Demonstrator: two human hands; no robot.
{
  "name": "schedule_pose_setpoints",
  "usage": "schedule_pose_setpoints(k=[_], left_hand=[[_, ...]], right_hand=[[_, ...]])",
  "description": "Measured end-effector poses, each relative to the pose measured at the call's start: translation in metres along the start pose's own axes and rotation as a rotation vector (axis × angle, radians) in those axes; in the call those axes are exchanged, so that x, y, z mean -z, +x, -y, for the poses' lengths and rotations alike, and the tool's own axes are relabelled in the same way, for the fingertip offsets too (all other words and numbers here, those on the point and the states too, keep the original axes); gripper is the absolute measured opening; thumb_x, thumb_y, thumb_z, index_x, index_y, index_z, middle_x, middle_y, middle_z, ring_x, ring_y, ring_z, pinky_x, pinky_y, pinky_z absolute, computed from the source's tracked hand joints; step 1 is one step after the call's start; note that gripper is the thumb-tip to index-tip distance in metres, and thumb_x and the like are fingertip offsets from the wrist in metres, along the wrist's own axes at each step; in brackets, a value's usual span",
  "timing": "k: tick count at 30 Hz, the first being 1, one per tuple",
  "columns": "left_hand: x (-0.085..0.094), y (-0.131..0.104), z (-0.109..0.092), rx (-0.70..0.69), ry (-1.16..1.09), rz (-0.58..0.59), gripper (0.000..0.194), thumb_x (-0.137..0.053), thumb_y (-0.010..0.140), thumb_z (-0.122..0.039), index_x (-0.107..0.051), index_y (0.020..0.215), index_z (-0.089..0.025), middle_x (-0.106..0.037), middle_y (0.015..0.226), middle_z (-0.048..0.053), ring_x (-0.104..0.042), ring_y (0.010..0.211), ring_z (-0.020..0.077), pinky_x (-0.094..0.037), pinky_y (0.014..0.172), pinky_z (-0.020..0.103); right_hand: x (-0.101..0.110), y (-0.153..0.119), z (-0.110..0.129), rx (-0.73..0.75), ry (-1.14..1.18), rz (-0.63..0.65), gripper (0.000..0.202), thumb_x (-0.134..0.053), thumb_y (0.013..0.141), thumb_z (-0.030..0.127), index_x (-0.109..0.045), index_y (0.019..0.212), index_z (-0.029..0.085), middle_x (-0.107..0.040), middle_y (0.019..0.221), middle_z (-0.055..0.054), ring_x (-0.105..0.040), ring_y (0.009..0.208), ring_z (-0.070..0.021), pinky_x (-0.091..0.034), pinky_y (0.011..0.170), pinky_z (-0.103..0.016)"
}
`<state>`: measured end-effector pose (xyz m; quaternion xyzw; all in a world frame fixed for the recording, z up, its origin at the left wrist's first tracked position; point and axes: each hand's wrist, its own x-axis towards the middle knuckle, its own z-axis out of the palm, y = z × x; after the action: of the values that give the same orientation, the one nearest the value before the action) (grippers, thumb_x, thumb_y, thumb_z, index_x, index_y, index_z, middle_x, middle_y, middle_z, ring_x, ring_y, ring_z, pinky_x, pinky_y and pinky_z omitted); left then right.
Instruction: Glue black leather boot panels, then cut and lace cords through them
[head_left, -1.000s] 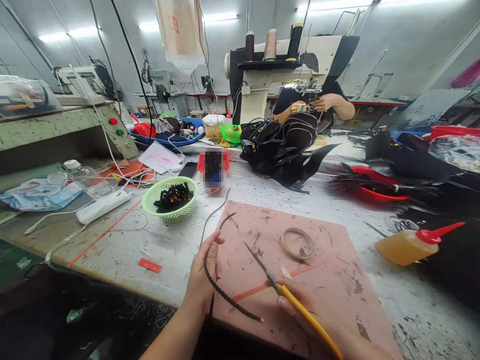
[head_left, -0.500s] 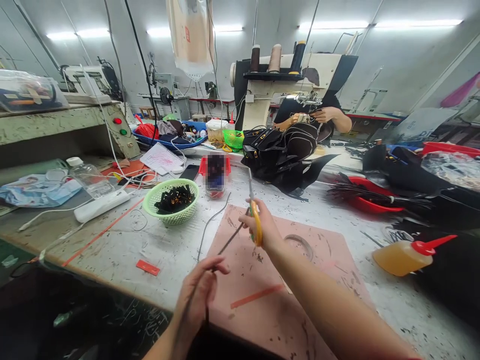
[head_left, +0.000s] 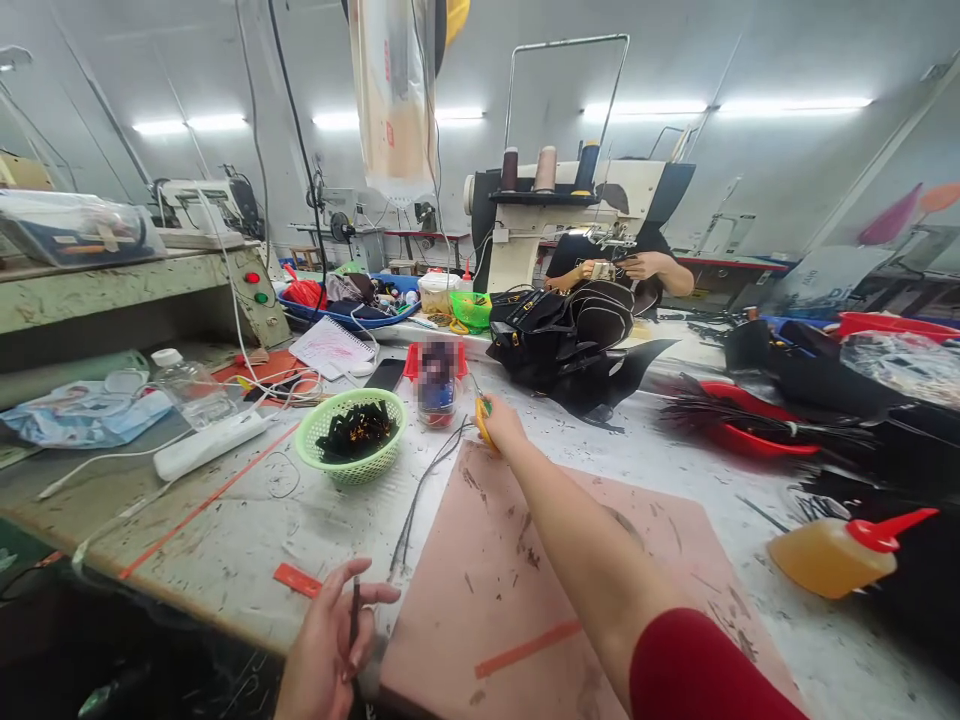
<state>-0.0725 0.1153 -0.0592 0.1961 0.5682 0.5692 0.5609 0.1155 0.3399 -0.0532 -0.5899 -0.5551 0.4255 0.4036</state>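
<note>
My right hand (head_left: 501,425) is closed round the yellow-handled scissors (head_left: 485,420), reaching past the far left corner of the pink board (head_left: 450,560). The scissor blades point away from me, near a clear jar. Lower down, my left hand (head_left: 337,625) has a thin dark strip (head_left: 355,610) between its curled fingers. Several thin dark strips (head_left: 414,500) lie on the white table left of the board. An orange strip (head_left: 525,650) rests on the board, and a short orange piece (head_left: 298,580) lies just beyond my left hand.
A green basket (head_left: 307,440) of black pieces stands left of the jar (head_left: 437,405). Black bags (head_left: 570,350) lie at the back, before a sewing machine where another person's hands work. At the right are a glue bottle (head_left: 825,555) and a red basket (head_left: 757,440).
My right hand has moved forward and left with the scissors. My left hand has come back and left. More strips lie beside the board, and the view has tilted up.
</note>
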Motion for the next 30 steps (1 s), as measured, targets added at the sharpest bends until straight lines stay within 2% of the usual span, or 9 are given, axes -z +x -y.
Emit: schedule_pose_setpoints(k=[3, 6, 10, 14, 18, 21, 23, 26, 30], left_hand=[[-0.002, 0.000, 0.001, -0.004, 0.045, 0.113, 0.024, -0.060, 0.066, -0.040, -0.051, 0.069, -0.017, -0.054, 0.047, -0.005, -0.025, 0.034, 0.0019, -0.018, 0.036, 0.014], [-0.019, -0.005, 0.003, 0.033, 0.173, 0.201, 0.025, -0.065, 0.062, -0.038, -0.054, 0.069, -0.017, -0.039, 0.036, -0.009, -0.027, 0.034, 0.0035, -0.017, 0.035, 0.013], [-0.050, -0.018, 0.007, 0.003, 0.215, 0.275, 0.028, -0.068, 0.059, -0.033, -0.054, 0.077, -0.017, -0.055, 0.054, -0.004, -0.047, 0.041, 0.0076, -0.033, 0.038, 0.017], [-0.068, -0.029, 0.012, -0.026, 0.249, 0.338, 0.026, -0.068, 0.060, -0.032, -0.048, 0.072, -0.019, -0.054, 0.063, -0.006, -0.051, 0.041, 0.0072, -0.036, 0.036, 0.017], [-0.074, -0.038, 0.018, -0.026, 0.315, 0.407, 0.026, -0.068, 0.061, -0.032, -0.048, 0.069, -0.019, -0.052, 0.057, -0.007, -0.051, 0.040, 0.0078, -0.037, 0.037, 0.017], [-0.072, -0.042, 0.020, 0.076, 0.372, 0.499, 0.028, -0.067, 0.062, -0.037, -0.053, 0.077, -0.018, -0.057, 0.056, -0.004, -0.051, 0.039, 0.0082, -0.037, 0.038, 0.018], [-0.064, -0.043, 0.019, 0.169, 0.403, 0.533, 0.034, -0.067, 0.061, -0.042, -0.057, 0.079, -0.016, -0.060, 0.055, -0.002, -0.050, 0.037, 0.0081, -0.035, 0.037, 0.018], [-0.046, -0.043, 0.014, 0.283, 0.447, 0.493, 0.039, -0.069, 0.057, -0.046, -0.062, 0.076, -0.014, -0.059, 0.050, 0.000, -0.048, 0.033, 0.0078, -0.032, 0.034, 0.017], [-0.024, -0.042, 0.009, 0.325, 0.511, 0.455, 0.035, -0.073, 0.055, -0.042, -0.066, 0.073, -0.013, -0.059, 0.048, 0.001, -0.045, 0.032, 0.0064, -0.029, 0.035, 0.016]], right_hand=[[0.013, -0.024, 0.004, -0.012, -0.005, 0.015, 0.045, -0.063, 0.072, 0.024, -0.047, 0.114, 0.021, -0.058, 0.077, 0.001, -0.056, 0.053, -0.0121, -0.045, 0.051, -0.026], [0.023, -0.073, 0.009, 0.014, 0.025, 0.110, 0.052, -0.062, 0.065, 0.015, -0.045, 0.113, 0.024, -0.054, 0.066, 0.006, -0.052, 0.050, -0.0104, -0.042, 0.049, -0.023], [0.032, -0.149, 0.008, 0.042, 0.168, 0.296, 0.053, -0.053, 0.061, 0.012, -0.044, 0.112, 0.025, -0.056, 0.069, 0.006, -0.051, 0.056, -0.0097, -0.040, 0.050, -0.021], [0.039, -0.197, 0.004, 0.049, 0.268, 0.335, 0.049, -0.054, 0.061, 0.015, -0.043, 0.108, 0.023, -0.055, 0.068, 0.005, -0.050, 0.058, -0.0099, -0.041, 0.055, -0.024], [0.044, -0.215, 0.000, 0.061, 0.233, 0.331, 0.046, -0.055, 0.064, 0.015, -0.043, 0.108, 0.022, -0.054, 0.066, 0.005, -0.052, 0.061, -0.0109, -0.043, 0.060, -0.027], [0.057, -0.218, -0.006, 0.081, 0.192, 0.268, 0.043, -0.054, 0.064, 0.016, -0.044, 0.106, 0.023, -0.052, 0.064, 0.005, -0.050, 0.057, -0.0105, -0.042, 0.055, -0.025], [0.075, -0.215, -0.012, 0.075, 0.189, 0.143, 0.044, -0.056, 0.063, 0.020, -0.044, 0.105, 0.023, -0.051, 0.063, 0.005, -0.048, 0.054, -0.0103, -0.040, 0.048, -0.023], [0.112, -0.211, -0.023, 0.011, 0.148, -0.074, 0.049, -0.060, 0.060, 0.025, -0.043, 0.107, 0.023, -0.051, 0.063, 0.005, -0.048, 0.052, -0.0111, -0.035, 0.042, -0.021], [0.153, -0.214, -0.038, -0.066, 0.092, -0.204, 0.056, -0.065, 0.056, 0.032, -0.044, 0.106, 0.021, -0.052, 0.060, 0.004, -0.049, 0.052, -0.0126, -0.034, 0.042, -0.022]])
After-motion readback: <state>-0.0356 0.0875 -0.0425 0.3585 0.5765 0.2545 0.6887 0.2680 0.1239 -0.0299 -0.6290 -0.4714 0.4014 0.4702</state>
